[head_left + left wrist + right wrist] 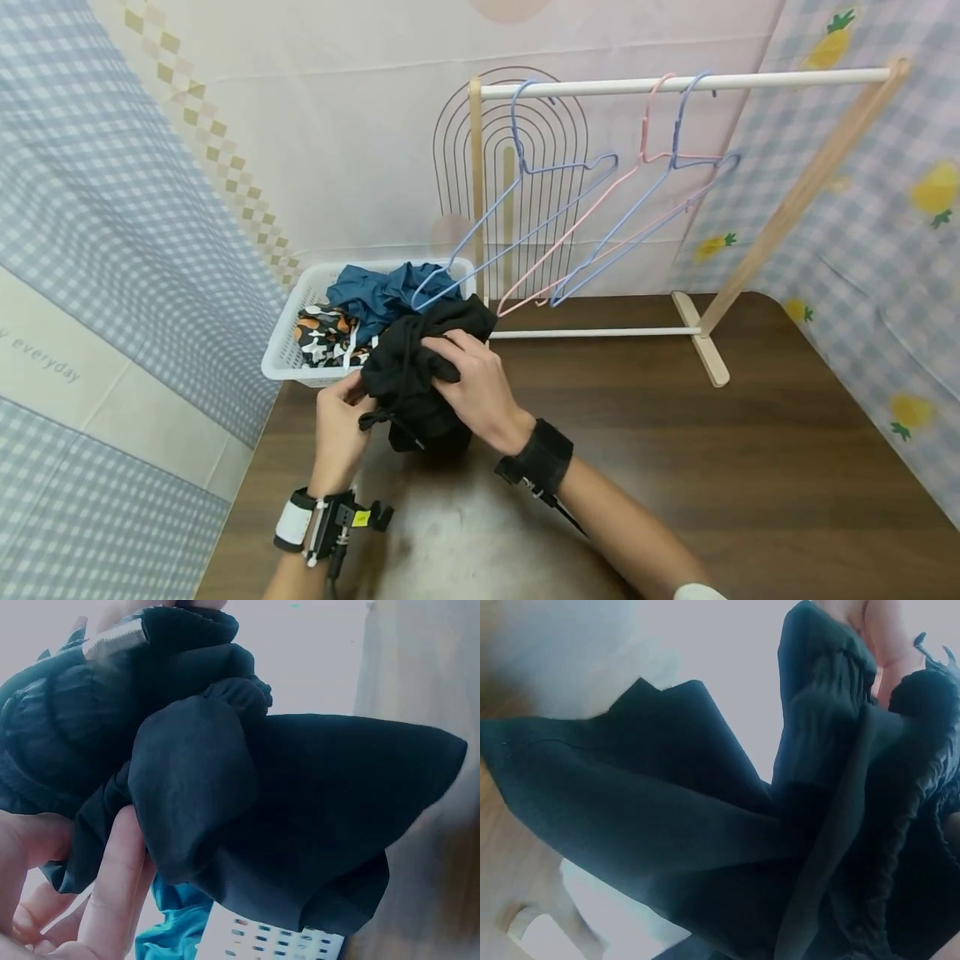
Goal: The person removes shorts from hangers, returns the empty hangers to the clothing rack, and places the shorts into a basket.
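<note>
Black drawstring shorts [427,417] hang bunched between both hands, above the tabletop and partly in front of the basket. On their left side, my left hand [341,425] pinches the gathered fabric near a dangling cord end. The right hand [480,387] grips the upper right part, its fingers curled into the cloth. In the left wrist view, a pale label [116,641] shows at the waistband, and the left fingers [112,892] hold a fold of the shorts. The elastic waistband [892,862] is ruched in the right wrist view, with a wide leg spread leftward.
A white perforated basket [281,358] behind the hands holds a blue garment [375,292] and a patterned garment [322,333]. At the back right stands a wood-and-white rack [795,79], where two blue hangers [517,125] and a pink hanger [643,133] hang.
</note>
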`<state>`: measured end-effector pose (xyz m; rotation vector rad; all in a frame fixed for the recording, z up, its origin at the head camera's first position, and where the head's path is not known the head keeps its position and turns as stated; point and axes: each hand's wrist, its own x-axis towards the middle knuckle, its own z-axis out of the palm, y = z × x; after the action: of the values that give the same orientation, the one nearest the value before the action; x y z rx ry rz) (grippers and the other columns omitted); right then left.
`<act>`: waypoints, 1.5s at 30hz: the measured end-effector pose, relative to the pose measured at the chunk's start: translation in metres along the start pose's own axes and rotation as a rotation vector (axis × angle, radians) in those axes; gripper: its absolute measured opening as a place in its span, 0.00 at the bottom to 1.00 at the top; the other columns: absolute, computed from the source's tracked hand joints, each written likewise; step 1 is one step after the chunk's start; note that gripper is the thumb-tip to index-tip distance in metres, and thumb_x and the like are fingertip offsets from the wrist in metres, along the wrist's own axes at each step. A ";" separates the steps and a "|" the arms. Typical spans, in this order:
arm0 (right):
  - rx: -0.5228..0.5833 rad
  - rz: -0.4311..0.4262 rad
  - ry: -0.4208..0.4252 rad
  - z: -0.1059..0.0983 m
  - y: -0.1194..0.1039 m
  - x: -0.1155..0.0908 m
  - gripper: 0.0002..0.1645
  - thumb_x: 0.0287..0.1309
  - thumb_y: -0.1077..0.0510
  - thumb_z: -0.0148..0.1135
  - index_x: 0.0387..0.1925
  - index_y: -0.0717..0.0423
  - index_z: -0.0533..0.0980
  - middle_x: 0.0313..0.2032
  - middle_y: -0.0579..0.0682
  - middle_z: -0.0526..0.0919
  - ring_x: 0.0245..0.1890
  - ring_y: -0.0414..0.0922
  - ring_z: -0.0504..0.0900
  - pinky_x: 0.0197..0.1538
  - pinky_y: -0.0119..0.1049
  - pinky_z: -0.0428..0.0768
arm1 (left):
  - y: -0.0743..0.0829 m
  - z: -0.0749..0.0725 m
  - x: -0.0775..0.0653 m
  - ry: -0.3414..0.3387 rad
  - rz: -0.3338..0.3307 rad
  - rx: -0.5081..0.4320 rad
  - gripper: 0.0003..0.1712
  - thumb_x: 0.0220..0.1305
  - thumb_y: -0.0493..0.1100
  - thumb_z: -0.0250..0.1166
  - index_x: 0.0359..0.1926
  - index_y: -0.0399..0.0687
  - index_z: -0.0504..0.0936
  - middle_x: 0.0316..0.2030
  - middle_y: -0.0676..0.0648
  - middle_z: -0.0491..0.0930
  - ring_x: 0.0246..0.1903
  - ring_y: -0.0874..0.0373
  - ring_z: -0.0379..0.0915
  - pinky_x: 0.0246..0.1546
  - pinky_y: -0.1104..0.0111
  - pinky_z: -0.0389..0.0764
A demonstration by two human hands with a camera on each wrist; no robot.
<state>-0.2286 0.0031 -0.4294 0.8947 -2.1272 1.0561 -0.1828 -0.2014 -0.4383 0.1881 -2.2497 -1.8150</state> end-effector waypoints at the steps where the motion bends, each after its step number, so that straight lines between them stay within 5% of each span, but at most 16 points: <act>1: 0.003 -0.006 -0.001 0.001 -0.002 0.001 0.22 0.60 0.65 0.77 0.56 0.58 0.85 0.50 0.54 0.86 0.54 0.51 0.84 0.61 0.47 0.82 | 0.001 -0.002 0.000 0.007 -0.002 -0.012 0.13 0.71 0.32 0.63 0.52 0.35 0.88 0.50 0.35 0.86 0.42 0.62 0.85 0.39 0.73 0.84; 19: 0.027 -0.061 0.012 0.024 -0.015 0.030 0.24 0.60 0.65 0.76 0.58 0.58 0.84 0.51 0.54 0.85 0.54 0.51 0.83 0.63 0.41 0.80 | 0.029 -0.029 0.011 0.117 0.029 -0.104 0.16 0.72 0.39 0.69 0.58 0.39 0.87 0.50 0.46 0.82 0.37 0.60 0.86 0.32 0.73 0.85; 27: 0.060 -0.048 0.063 0.039 -0.011 0.044 0.22 0.62 0.67 0.73 0.58 0.60 0.83 0.52 0.57 0.84 0.55 0.53 0.81 0.62 0.42 0.80 | 0.033 -0.033 0.031 0.154 0.160 -0.125 0.15 0.70 0.41 0.72 0.55 0.40 0.89 0.41 0.49 0.86 0.33 0.55 0.81 0.28 0.72 0.81; 32: 0.075 -0.028 0.065 0.048 -0.007 0.050 0.23 0.62 0.67 0.73 0.59 0.60 0.83 0.52 0.57 0.84 0.55 0.53 0.81 0.62 0.42 0.80 | 0.029 -0.032 0.040 0.174 0.155 -0.163 0.15 0.70 0.41 0.72 0.55 0.40 0.89 0.41 0.48 0.84 0.31 0.56 0.77 0.27 0.73 0.79; 38: 0.095 0.003 0.058 0.060 -0.002 0.056 0.25 0.64 0.70 0.70 0.62 0.61 0.80 0.54 0.57 0.82 0.58 0.54 0.80 0.65 0.43 0.78 | 0.026 -0.033 0.052 0.131 0.180 -0.299 0.18 0.72 0.39 0.70 0.59 0.36 0.86 0.51 0.45 0.84 0.39 0.56 0.81 0.36 0.74 0.83; 45: 0.117 0.049 0.022 0.070 0.004 0.063 0.28 0.61 0.74 0.65 0.63 0.63 0.76 0.57 0.58 0.80 0.57 0.55 0.77 0.66 0.44 0.76 | 0.029 -0.035 0.073 0.039 0.230 -0.331 0.24 0.73 0.38 0.69 0.67 0.38 0.80 0.60 0.41 0.81 0.55 0.56 0.83 0.48 0.74 0.84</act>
<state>-0.2838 -0.0726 -0.4197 0.8844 -2.0960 1.2208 -0.2418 -0.2467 -0.3950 -0.0907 -1.8227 -1.9977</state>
